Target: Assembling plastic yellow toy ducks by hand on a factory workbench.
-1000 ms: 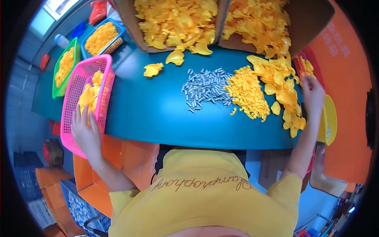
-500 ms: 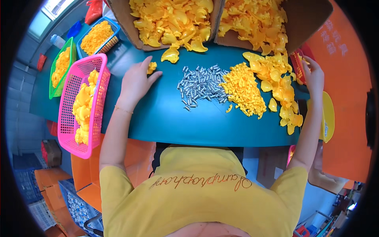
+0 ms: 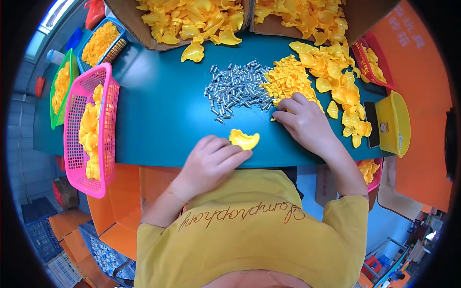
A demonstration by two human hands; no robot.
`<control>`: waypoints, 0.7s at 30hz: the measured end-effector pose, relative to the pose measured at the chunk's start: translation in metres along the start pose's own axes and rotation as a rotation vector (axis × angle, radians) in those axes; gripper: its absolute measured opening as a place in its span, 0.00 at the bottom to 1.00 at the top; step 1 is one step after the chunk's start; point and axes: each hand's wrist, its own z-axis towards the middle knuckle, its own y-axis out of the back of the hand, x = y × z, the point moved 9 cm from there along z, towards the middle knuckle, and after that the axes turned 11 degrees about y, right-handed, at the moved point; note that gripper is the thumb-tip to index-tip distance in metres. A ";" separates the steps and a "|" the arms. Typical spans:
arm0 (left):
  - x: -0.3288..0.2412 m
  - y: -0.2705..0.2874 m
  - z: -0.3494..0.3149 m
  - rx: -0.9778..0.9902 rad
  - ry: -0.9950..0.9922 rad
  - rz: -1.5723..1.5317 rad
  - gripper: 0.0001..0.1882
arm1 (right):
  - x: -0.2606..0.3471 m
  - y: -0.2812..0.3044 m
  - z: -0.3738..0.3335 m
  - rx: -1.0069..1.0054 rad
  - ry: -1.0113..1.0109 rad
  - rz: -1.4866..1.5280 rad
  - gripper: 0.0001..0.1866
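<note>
My left hand (image 3: 211,161) is closed on a curved yellow plastic shell piece (image 3: 246,140), holding it hollow side up above the table's near edge. To its right, my right hand (image 3: 306,121) reaches over the near side of a heap of small yellow plastic pieces (image 3: 289,79). Its fingers are pinched together at a small yellow plastic piece, mostly hidden by the fingertips. Beside that heap, on its left, lies a pile of small silvery metal cylinders (image 3: 240,86). A trail of larger yellow shell pieces (image 3: 340,89) runs along the right of the heap.
Two cardboard boxes of yellow shells (image 3: 192,19) stand at the back. On the left are pink (image 3: 106,139), green (image 3: 54,108) and blue baskets (image 3: 120,44) with yellow parts. A red basket (image 3: 391,79), dark phone (image 3: 371,126) and yellow bin (image 3: 399,122) line the right.
My left hand has come from the far left to the near middle with the yellow shell piece. My right hand has moved from the red basket to the near side of the small-piece heap.
</note>
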 end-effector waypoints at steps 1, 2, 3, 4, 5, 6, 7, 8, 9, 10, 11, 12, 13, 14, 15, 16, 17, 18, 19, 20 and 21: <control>0.000 -0.009 -0.003 0.020 0.018 -0.014 0.22 | 0.002 0.000 -0.001 -0.004 -0.006 -0.006 0.10; 0.000 -0.014 -0.005 0.041 0.037 -0.028 0.22 | 0.004 -0.001 -0.002 -0.009 -0.012 -0.012 0.12; 0.001 -0.015 -0.006 0.043 0.040 -0.034 0.22 | 0.006 -0.003 -0.005 -0.003 -0.015 -0.009 0.12; 0.004 -0.016 -0.007 0.044 0.063 -0.077 0.24 | 0.009 -0.005 -0.009 -0.019 -0.014 0.064 0.12; 0.006 -0.017 -0.008 0.045 0.087 -0.119 0.26 | 0.012 -0.006 -0.012 -0.035 -0.012 0.137 0.13; 0.005 -0.015 -0.007 0.048 0.090 -0.123 0.26 | 0.017 -0.008 -0.013 -0.032 -0.015 0.140 0.13; 0.010 -0.006 -0.003 0.013 0.175 -0.155 0.31 | 0.018 -0.007 -0.015 -0.094 -0.071 0.256 0.13; 0.017 0.000 -0.001 -0.023 0.260 -0.185 0.36 | 0.017 -0.006 -0.017 -0.157 -0.128 0.371 0.13; 0.022 -0.002 0.000 0.000 0.292 -0.164 0.45 | 0.020 -0.008 -0.016 -0.155 -0.129 0.374 0.13; 0.023 -0.002 0.002 0.003 0.295 -0.164 0.45 | 0.022 -0.007 -0.016 -0.188 -0.127 0.443 0.13; 0.025 -0.003 0.005 0.009 0.309 -0.177 0.44 | 0.023 -0.007 -0.015 -0.221 -0.125 0.511 0.13; 0.026 -0.004 0.006 0.014 0.322 -0.191 0.44 | 0.024 -0.010 -0.014 -0.219 -0.126 0.513 0.13; 0.027 -0.005 0.005 0.015 0.325 -0.191 0.44 | 0.023 -0.012 -0.014 -0.245 -0.144 0.577 0.14; 0.027 -0.009 0.004 0.034 0.310 -0.180 0.44 | 0.021 -0.015 -0.014 -0.270 -0.162 0.641 0.14; 0.026 -0.012 0.003 0.054 0.293 -0.172 0.44 | 0.024 -0.018 -0.015 -0.268 -0.167 0.641 0.14; 0.027 -0.013 0.002 0.056 0.294 -0.175 0.44 | 0.018 -0.028 -0.020 -0.289 -0.305 0.835 0.13; 0.030 -0.014 0.001 0.061 0.321 -0.195 0.43 | 0.014 -0.042 -0.026 -0.307 -0.445 1.027 0.13; 0.033 -0.016 0.000 0.068 0.346 -0.215 0.42 | 0.016 -0.048 -0.025 -0.307 -0.450 1.026 0.13; 0.032 -0.016 0.001 0.070 0.345 -0.219 0.42 | 0.017 -0.054 -0.025 -0.371 -0.463 1.119 0.11; 0.032 -0.016 0.001 0.076 0.352 -0.227 0.42 | 0.017 -0.057 -0.025 -0.436 -0.476 1.211 0.10; 0.033 -0.017 0.001 0.081 0.364 -0.231 0.43 | 0.017 -0.059 -0.022 -0.433 -0.475 1.212 0.10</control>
